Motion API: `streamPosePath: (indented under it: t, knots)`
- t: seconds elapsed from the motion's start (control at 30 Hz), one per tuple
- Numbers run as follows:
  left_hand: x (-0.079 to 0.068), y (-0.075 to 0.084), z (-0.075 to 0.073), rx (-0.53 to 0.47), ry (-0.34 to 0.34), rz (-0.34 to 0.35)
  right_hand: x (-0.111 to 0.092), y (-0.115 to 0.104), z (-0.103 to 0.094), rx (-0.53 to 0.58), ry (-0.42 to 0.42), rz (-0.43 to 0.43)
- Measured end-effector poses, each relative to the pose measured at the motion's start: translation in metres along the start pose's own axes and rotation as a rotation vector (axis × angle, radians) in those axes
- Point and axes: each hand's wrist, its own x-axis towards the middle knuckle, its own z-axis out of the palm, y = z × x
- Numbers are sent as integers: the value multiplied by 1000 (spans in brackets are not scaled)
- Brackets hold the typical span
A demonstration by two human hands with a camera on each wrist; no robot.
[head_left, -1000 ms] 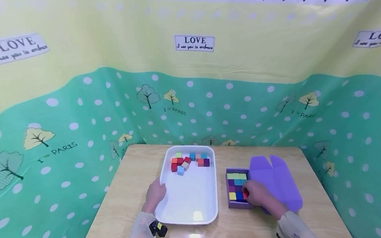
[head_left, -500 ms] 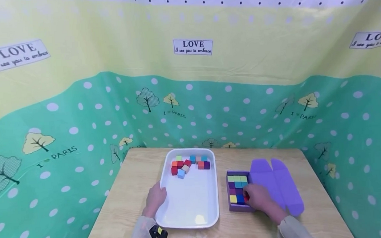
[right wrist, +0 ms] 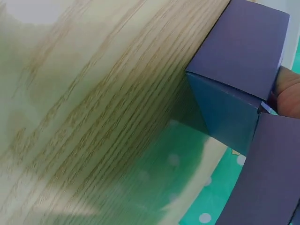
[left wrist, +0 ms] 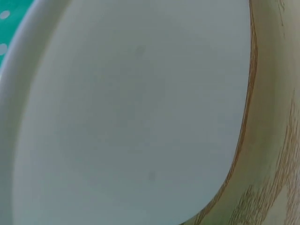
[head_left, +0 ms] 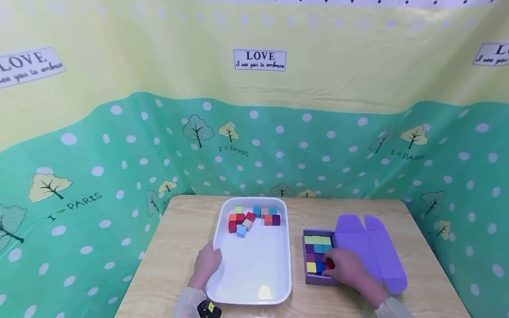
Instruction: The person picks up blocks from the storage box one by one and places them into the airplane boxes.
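My left hand [head_left: 206, 265] grips the left rim of a white tray [head_left: 254, 271], its thumb side at the edge. Several coloured cubes lie at the tray's far end, among them a light blue cube [head_left: 241, 231] and a purple cube [head_left: 276, 220]. At the right, my right hand [head_left: 346, 267] reaches into an open purple box [head_left: 320, 279] and pinches a red cube [head_left: 329, 265] at its front right corner. Rows of cubes sit in the box, including a yellow cube [head_left: 311, 267] and a dark blue cube [head_left: 320, 268]. The right wrist view shows the box's outer walls and part of a finger.
The box's purple lid [head_left: 365, 249] lies folded back to the right, under the right forearm. Tray and box stand side by side on a wooden table [head_left: 156, 277]. A green and yellow patterned curtain [head_left: 245, 154] surrounds the table's back and sides.
My right hand stays at the box's front right corner, its fingers shifting slightly around the red cube. The left hand keeps its place on the tray rim. The head view tilts a little.
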Motion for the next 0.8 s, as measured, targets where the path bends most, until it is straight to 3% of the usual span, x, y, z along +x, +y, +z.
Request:
streamPosePath:
  t: [0.23,0.47,0.63,0.8]
  knots:
    - [-2,1,-2,-22,3,18,20,-28,-13,104,38,-23]
    - [-1,4,-5,-9,31,50,80,-75,-19,194,68,-100]
    - [-2,3,-4,40,59,72,123,-93,-10,296,6,11]
    - [-6,2,-2,57,74,69,156,-102,2,381,16,151]
